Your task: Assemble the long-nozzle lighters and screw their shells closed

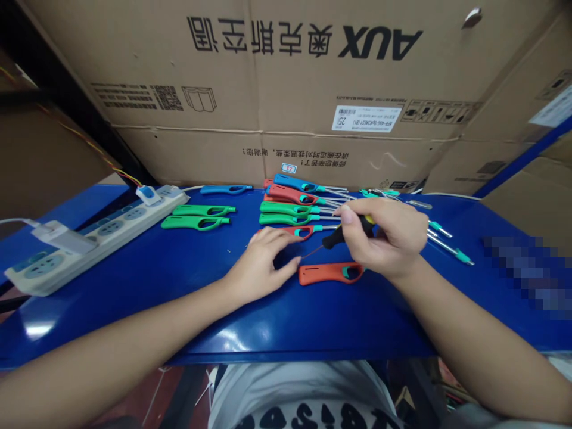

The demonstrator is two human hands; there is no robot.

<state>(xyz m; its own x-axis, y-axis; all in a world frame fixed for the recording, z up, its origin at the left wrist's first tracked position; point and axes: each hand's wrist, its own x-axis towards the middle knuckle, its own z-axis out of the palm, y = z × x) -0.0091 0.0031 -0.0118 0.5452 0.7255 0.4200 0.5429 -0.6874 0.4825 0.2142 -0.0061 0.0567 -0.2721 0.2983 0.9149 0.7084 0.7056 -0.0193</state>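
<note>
My right hand is closed around a screwdriver with a black and yellow handle. Its thin shaft points left and down toward my left hand, which rests palm down on the table with thumb and index finger apart. The screwdriver's tip is close to my left thumb. Just below the shaft lies an orange long-necked lighter, its front end hidden by my right hand. A red lighter lies partly behind my left fingers. Beyond it sit green lighters, another red lighter and a blue lighter.
Two green lighter handles and a blue handle lie at left. A white power strip with plugs runs along the left side. Metal tubes with teal ends lie at right. A cardboard panel stands behind the blue table.
</note>
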